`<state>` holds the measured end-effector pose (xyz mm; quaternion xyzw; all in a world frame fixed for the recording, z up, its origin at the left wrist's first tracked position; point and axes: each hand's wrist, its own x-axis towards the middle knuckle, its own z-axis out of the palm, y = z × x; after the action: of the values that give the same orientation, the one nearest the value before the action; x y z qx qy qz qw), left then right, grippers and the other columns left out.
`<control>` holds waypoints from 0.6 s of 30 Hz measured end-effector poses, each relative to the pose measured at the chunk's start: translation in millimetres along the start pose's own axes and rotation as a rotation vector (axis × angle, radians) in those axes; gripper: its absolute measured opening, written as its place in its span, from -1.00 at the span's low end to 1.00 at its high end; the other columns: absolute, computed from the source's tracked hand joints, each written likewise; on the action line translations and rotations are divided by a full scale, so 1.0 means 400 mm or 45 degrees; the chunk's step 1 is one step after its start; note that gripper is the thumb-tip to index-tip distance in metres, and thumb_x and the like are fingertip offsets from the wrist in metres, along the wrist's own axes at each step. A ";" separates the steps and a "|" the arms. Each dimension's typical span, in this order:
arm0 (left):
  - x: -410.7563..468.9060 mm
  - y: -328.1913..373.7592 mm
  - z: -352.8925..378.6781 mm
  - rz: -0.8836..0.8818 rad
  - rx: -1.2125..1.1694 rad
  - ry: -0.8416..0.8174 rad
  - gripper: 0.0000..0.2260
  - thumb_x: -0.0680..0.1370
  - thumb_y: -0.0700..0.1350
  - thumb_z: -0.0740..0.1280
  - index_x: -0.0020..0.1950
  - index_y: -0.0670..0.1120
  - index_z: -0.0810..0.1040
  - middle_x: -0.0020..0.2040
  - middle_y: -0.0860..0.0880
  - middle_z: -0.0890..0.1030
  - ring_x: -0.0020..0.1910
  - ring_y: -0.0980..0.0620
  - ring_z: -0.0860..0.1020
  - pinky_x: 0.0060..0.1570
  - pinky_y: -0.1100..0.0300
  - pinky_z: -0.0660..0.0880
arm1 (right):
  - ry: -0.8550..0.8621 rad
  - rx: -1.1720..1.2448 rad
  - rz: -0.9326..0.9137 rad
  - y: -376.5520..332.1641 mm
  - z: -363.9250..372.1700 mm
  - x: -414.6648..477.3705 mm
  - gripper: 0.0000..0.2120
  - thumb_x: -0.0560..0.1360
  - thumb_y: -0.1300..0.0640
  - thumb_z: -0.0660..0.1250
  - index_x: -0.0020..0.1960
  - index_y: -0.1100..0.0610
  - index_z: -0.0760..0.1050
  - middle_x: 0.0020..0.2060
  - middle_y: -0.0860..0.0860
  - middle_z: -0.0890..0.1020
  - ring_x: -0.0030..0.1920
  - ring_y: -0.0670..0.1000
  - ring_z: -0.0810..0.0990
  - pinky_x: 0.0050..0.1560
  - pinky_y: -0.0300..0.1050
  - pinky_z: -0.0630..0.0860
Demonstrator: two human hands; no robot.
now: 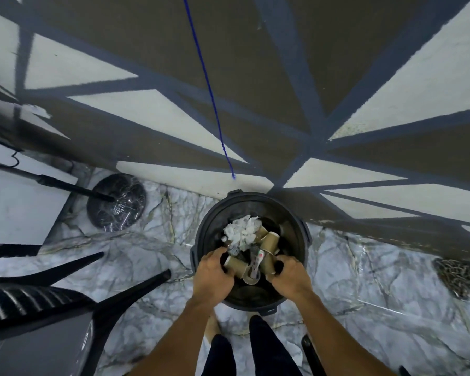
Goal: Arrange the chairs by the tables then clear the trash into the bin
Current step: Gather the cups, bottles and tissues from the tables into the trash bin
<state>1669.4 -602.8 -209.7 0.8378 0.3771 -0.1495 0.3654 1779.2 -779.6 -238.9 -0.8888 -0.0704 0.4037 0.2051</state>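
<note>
A veined marble floor (pixel 364 270) is met by a wall (pixel 255 50) painted in angular shapes. Over the black bin (pixel 305 234), a paper cup (pixel 235 266) is clasped in the grip of the left hand (pixel 215 274); the grip of the right hand (pixel 289 276) is curled round cups (pixel 267 263), half hidden

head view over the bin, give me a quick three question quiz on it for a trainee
1. True or false: the left hand and the right hand are both over the open bin.
2. What does the left hand grip? A) a brown paper cup B) a glass bottle C) a chair leg
3. Fill in: the crumpled white paper lies ___ the bin.
Key: 1 true (the right hand grips a second paper cup); 2 A; 3 inside.
</note>
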 end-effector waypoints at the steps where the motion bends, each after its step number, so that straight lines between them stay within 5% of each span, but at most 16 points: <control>1: -0.010 -0.008 -0.005 -0.002 -0.023 0.020 -0.49 0.49 -0.11 0.43 0.44 -0.01 0.43 0.33 0.00 0.51 0.30 -0.02 0.47 0.22 0.11 0.49 | -0.010 -0.013 -0.010 -0.008 0.002 -0.007 -0.50 0.36 -0.05 0.48 0.25 0.06 0.54 0.18 0.07 0.59 0.15 0.11 0.60 0.08 -0.05 0.57; 7: -0.079 -0.065 -0.066 -0.017 -0.085 0.129 -0.52 0.50 -0.15 0.41 0.42 -0.08 0.46 0.28 -0.03 0.55 0.18 0.03 0.53 0.06 0.27 0.47 | -0.120 -0.088 -0.129 -0.087 0.043 -0.054 -0.67 0.34 -0.05 0.41 0.08 -0.05 0.54 0.06 0.04 0.60 0.05 0.10 0.60 0.00 0.00 0.60; 11: -0.141 -0.128 -0.126 -0.037 -0.148 0.221 -0.54 0.44 -0.03 0.38 0.35 -0.03 0.52 0.21 -0.01 0.59 0.18 -0.04 0.56 0.13 0.07 0.55 | -0.175 -0.208 -0.325 -0.192 0.083 -0.118 -0.62 0.39 -0.01 0.39 0.20 -0.03 0.53 0.07 0.01 0.62 0.12 0.13 0.58 0.09 -0.07 0.53; 15: -0.230 -0.218 -0.197 -0.087 -0.184 0.355 -0.56 0.48 -0.11 0.41 0.36 -0.05 0.50 0.24 -0.03 0.57 0.18 -0.06 0.55 0.15 0.07 0.52 | -0.181 -0.309 -0.522 -0.320 0.156 -0.198 -0.56 0.40 -0.01 0.37 0.26 0.00 0.53 0.18 0.01 0.61 0.19 0.08 0.57 0.18 -0.04 0.52; 18: -0.329 -0.319 -0.252 -0.140 -0.254 0.471 -0.57 0.46 -0.17 0.40 0.33 -0.09 0.52 0.19 -0.08 0.59 0.16 -0.07 0.56 0.14 0.09 0.52 | -0.173 -0.419 -0.715 -0.429 0.229 -0.301 -0.78 0.42 0.06 0.38 0.07 -0.01 0.56 0.02 -0.01 0.59 0.08 0.06 0.58 0.01 -0.11 0.51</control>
<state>1484.2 -541.3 -135.0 0.7889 0.4957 0.0250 0.3624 1637.8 -630.9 -137.6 -0.8269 -0.3904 0.3731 0.1569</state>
